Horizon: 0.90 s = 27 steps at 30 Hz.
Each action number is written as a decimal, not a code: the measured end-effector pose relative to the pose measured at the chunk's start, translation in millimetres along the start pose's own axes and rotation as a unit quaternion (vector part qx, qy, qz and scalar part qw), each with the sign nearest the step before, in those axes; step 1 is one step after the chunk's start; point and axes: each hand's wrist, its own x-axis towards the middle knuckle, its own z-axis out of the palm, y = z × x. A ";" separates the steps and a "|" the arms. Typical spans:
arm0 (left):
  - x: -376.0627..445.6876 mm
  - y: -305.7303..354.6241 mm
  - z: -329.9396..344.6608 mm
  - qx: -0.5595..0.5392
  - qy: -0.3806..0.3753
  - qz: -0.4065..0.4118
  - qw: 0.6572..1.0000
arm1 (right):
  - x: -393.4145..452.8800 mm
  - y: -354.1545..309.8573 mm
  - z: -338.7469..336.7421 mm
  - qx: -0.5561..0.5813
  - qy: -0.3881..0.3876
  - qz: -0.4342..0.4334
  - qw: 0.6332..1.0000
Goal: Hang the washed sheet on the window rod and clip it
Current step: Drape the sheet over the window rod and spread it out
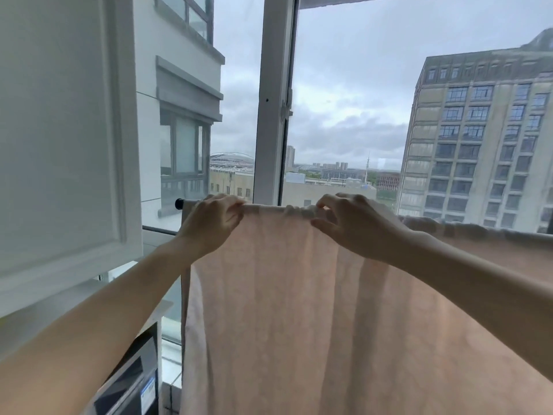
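Sheet point(299, 310) of pale peach cloth hangs across the lower middle and lower right of the frame, draped over the window rod point(187, 202), which runs roughly level through the middle of the picture. Only the rod's dark left end cap and a short bare stretch show, left of centre; the rest lies under the cloth. Along the top fold the fabric is bunched into small gathers between the two hands, and further right it sags in a rumpled line toward the right edge of the frame. Below the fold it falls in long soft vertical creases, lit from behind by the daylight.

Left hand point(211, 224) is at the rod just right of the end cap, its fingers curled over the top and pinching the upper edge of the cloth. Right hand point(351, 224) is a little right of centre, thumb underneath and fingertips on top, nipping a gathered fold of the cloth at the rod. Both bare forearms reach in from the lower corners.

Behind, a white window frame point(273, 100) rises upright in the upper middle, with grey cloudy sky and tall buildings beyond the glass. A white panel point(59, 130) fills the upper left of the frame.
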 end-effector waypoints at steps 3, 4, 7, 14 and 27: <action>-0.2 -17.4 -6.4 0.000 0.003 0.008 1.000 | 11.1 -11.2 8.4 -0.006 0.013 0.008 1.000; 0.0 -20.4 -9.3 -0.004 0.006 0.016 1.000 | 15.3 -14.1 11.5 -0.011 0.021 0.018 1.000; 3.9 -28.6 -17.0 -0.028 0.010 0.046 0.999 | 27.0 -21.0 18.0 -0.017 0.045 0.056 0.997; 29.5 -39.5 -24.7 -0.069 0.049 0.052 0.995 | 70.0 -33.9 17.6 -0.115 0.096 0.156 0.976; 19.9 -94.8 -25.4 -0.050 -0.025 0.044 0.997 | 87.6 -90.6 61.5 -0.028 -0.008 0.072 0.997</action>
